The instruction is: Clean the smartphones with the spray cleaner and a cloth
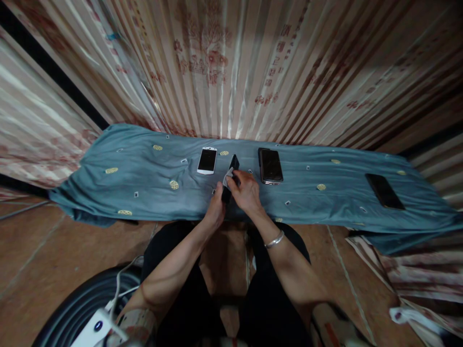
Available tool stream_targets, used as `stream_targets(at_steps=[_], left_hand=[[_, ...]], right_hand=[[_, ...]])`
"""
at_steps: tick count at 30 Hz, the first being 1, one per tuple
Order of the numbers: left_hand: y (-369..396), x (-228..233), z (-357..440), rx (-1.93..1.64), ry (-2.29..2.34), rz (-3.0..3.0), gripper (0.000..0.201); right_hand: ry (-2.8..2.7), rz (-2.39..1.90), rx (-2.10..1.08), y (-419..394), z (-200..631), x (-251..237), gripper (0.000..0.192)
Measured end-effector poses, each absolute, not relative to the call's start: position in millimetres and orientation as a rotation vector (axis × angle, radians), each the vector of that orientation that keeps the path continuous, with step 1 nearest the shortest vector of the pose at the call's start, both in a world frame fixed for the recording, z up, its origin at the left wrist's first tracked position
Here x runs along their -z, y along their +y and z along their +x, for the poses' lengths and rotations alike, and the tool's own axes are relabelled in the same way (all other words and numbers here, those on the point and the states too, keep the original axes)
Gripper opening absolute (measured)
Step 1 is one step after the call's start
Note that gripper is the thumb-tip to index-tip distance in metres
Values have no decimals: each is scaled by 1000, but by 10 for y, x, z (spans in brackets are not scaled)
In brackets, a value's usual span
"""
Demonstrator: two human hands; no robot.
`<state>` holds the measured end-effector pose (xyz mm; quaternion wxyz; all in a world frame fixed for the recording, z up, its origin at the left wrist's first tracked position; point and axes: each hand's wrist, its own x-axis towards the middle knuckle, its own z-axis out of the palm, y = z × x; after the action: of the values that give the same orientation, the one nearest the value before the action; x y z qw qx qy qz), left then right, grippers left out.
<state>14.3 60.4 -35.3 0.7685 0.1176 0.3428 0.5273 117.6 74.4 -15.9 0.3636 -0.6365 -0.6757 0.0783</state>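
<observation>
A black phone (234,165) stands tilted on its edge above the cloth, between my hands. My left hand (216,207) grips its lower end. With closed fingers, my right hand (246,190) presses a small grey cloth (227,177) against the phone's side. To the left lies a white phone (207,160) with a dark screen facing up. On the right, close to my right hand, a dark phone (271,165) rests on top of a stack whose lower pieces show only at the edges.
A blue patterned cloth (155,183) covers the narrow table. Another black phone (384,191) lies at its right end. Striped curtains (231,72) hang behind. On the floor at lower left are a black coiled hose (77,308) and a white power strip (92,330).
</observation>
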Motion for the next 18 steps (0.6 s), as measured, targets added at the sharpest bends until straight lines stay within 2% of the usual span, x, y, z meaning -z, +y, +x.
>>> stream_targets(at_steps=[6,18], left_hand=[[562,304,194,-1118,805,289,29],[643,91,25,-1033,770,182,48]], right_hand=[[-1687,-1574,-125,882,1275,249,36],[-1931,-1435,-100,707,1150,268,38]])
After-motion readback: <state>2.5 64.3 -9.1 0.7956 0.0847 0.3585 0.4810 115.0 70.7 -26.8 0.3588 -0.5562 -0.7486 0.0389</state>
